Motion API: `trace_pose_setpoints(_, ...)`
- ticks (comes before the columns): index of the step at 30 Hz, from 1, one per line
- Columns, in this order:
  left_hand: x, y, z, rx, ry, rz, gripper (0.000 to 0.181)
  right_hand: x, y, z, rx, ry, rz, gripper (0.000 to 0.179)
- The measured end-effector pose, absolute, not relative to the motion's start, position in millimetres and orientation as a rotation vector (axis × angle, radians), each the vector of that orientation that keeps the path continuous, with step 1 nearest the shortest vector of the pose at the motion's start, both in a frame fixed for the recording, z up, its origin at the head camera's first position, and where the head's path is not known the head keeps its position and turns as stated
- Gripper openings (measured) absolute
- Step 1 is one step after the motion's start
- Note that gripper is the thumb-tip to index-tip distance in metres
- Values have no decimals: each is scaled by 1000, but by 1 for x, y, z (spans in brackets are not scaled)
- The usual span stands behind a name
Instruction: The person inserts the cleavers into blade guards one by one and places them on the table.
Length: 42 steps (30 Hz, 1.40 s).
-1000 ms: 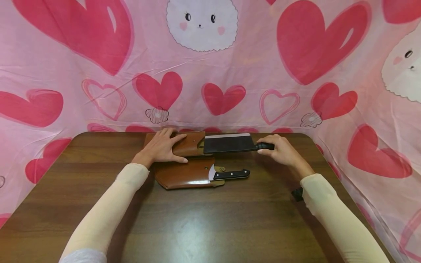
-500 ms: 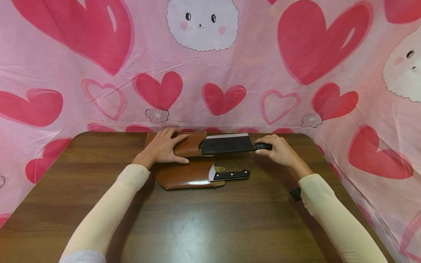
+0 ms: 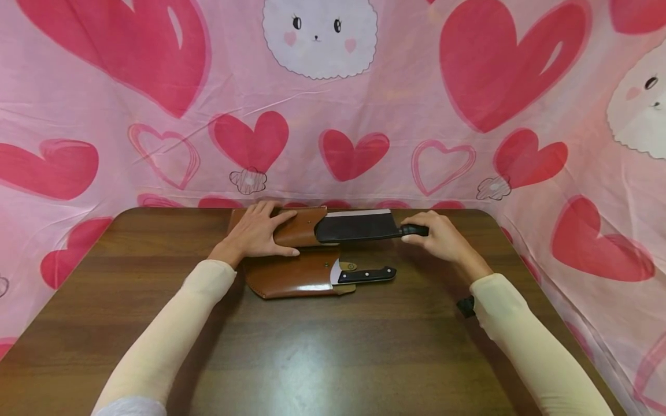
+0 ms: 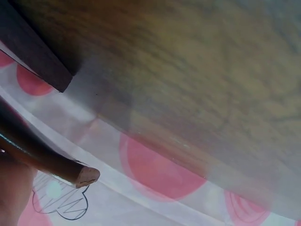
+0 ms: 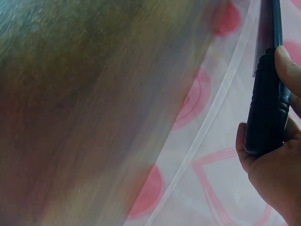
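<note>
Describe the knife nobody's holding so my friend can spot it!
On the wooden table, find two brown sheaths. The knife sits in the nearer sheath, its black handle sticking out. Unlike the cleaver in the right hand, it has silvery dots on its handle.

A broad, dark brown wood-grain table (image 3: 307, 352) with rounded far corners spreads under everything, its planks of tone running from side to side and a pale glare lying on the near half. Toward the far edge, flat on the wood, lies a glossy brown leather sheath (image 3: 291, 276) holding a knife with a black, riveted handle (image 3: 367, 275). The handle points right, beside a small tan strap (image 3: 348, 266) with a round snap.
</note>
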<state>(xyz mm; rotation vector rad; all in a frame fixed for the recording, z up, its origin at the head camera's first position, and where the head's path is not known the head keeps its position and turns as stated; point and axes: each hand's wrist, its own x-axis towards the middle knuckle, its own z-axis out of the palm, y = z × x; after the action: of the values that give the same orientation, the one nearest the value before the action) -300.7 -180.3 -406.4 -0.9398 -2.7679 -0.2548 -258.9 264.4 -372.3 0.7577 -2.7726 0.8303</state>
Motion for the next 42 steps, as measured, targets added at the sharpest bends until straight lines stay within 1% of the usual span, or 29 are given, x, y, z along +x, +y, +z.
trace_pose_setpoints(25,-298,-165,-402,-960,-2735,-278,103,-259,245,-376,836,-2704,826,35)
trace_pose_setpoints(42,-298,-156,-400,-974,-2705,-267,102,-256,235,-376,844,-2706,806,34)
